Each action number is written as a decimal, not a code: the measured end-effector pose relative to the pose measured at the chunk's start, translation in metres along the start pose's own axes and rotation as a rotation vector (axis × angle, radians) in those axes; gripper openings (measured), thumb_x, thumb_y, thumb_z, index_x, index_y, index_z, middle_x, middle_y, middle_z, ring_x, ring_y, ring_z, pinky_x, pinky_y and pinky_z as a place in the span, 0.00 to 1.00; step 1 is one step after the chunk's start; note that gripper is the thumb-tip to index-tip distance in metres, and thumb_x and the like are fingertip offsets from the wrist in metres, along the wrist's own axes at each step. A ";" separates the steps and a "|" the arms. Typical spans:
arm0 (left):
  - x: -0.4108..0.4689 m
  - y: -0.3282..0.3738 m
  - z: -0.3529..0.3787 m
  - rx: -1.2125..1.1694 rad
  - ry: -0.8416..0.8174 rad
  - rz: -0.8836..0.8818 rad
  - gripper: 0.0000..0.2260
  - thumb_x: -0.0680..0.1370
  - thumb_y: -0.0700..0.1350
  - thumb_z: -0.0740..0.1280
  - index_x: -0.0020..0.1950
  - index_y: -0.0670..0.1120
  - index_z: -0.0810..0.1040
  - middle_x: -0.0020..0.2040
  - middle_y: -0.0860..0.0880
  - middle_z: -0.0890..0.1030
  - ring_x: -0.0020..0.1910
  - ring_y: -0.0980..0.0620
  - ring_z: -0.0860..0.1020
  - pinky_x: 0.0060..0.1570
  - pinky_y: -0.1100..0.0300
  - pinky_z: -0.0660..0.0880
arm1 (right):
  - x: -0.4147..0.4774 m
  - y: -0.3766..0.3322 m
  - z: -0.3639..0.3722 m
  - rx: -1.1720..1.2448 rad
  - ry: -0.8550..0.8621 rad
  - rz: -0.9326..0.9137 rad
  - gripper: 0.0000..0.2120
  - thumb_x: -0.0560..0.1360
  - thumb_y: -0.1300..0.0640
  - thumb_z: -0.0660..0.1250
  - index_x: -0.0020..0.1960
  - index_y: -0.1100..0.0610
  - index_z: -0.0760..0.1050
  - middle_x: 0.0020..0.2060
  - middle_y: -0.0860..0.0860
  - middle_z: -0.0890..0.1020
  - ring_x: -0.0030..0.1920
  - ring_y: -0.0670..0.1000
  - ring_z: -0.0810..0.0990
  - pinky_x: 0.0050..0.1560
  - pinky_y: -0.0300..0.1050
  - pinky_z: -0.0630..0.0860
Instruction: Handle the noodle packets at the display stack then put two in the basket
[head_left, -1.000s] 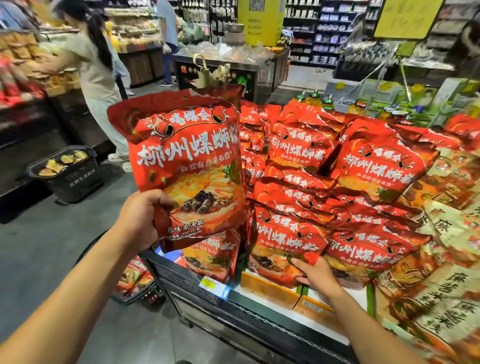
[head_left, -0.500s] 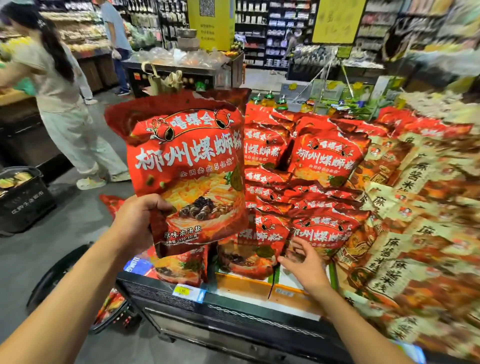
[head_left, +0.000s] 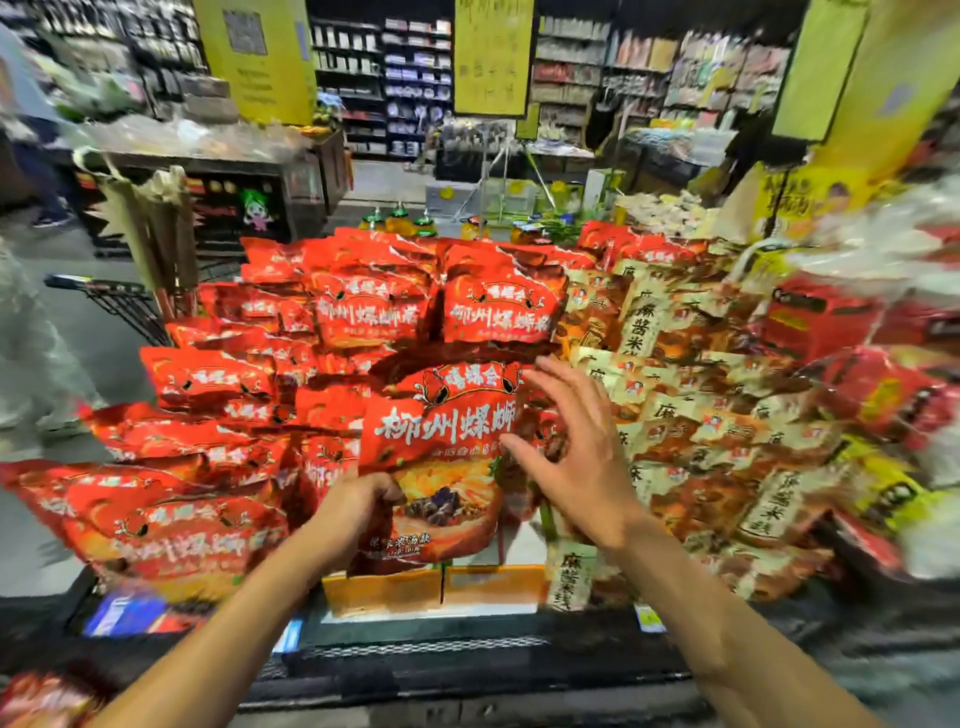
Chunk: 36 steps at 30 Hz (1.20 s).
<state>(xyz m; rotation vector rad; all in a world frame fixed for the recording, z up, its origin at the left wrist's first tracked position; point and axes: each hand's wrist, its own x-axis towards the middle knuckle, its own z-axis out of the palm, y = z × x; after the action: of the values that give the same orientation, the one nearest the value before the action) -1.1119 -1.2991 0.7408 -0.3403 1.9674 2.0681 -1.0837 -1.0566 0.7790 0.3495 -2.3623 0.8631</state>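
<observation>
your left hand (head_left: 358, 512) grips a red noodle packet (head_left: 441, 457) by its lower left edge, fingers curled round the plastic, and holds it upright in front of the display. the packet stands just above the orange cardboard trays (head_left: 431, 590) at the front edge of the counter (head_left: 415, 654), its printed face towards you, white lettering across the middle and a picture of a bowl below. your right hand (head_left: 576, 462) is released, fingers spread and slightly bent, close beside the packet's right edge; you cannot tell whether the thumb touches the plastic. behind and to the left of the held packet lie heaps of the same red packets (head_left: 208, 457), some standing, some flat and overlapping. to the right sits a stack of tan and orange packets (head_left: 701, 415) with dark lettering on pale strips, one of them leaning at the front near your right wrist. beyond the display you see blurred store shelves (head_left: 405, 78) and yellow signs (head_left: 491, 57), and at the left edge a shopping basket (head_left: 119, 306) on the grey floor
</observation>
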 end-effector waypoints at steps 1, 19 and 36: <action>0.002 -0.006 0.005 0.020 -0.031 -0.010 0.18 0.75 0.31 0.62 0.25 0.43 0.71 0.18 0.50 0.64 0.16 0.52 0.62 0.18 0.66 0.58 | 0.008 -0.001 -0.008 -0.080 0.012 -0.055 0.33 0.75 0.43 0.74 0.77 0.49 0.68 0.77 0.44 0.66 0.79 0.48 0.61 0.79 0.50 0.58; 0.031 -0.061 0.018 0.443 -0.065 0.406 0.05 0.81 0.39 0.70 0.49 0.50 0.80 0.37 0.61 0.82 0.36 0.63 0.79 0.40 0.67 0.75 | 0.057 0.037 -0.040 -0.276 -0.442 0.094 0.12 0.79 0.46 0.71 0.61 0.44 0.83 0.52 0.40 0.84 0.53 0.47 0.80 0.47 0.41 0.72; 0.067 -0.088 0.031 0.697 -0.218 0.166 0.26 0.82 0.43 0.68 0.79 0.52 0.67 0.72 0.51 0.75 0.69 0.48 0.76 0.71 0.50 0.73 | 0.026 0.077 0.025 -0.395 -0.387 0.196 0.11 0.82 0.44 0.67 0.62 0.40 0.83 0.56 0.39 0.86 0.57 0.46 0.84 0.50 0.47 0.81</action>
<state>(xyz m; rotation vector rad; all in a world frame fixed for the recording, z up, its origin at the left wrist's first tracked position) -1.1430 -1.2626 0.6365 0.1898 2.4592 1.2895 -1.1482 -1.0162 0.7412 0.1299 -2.8909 0.4150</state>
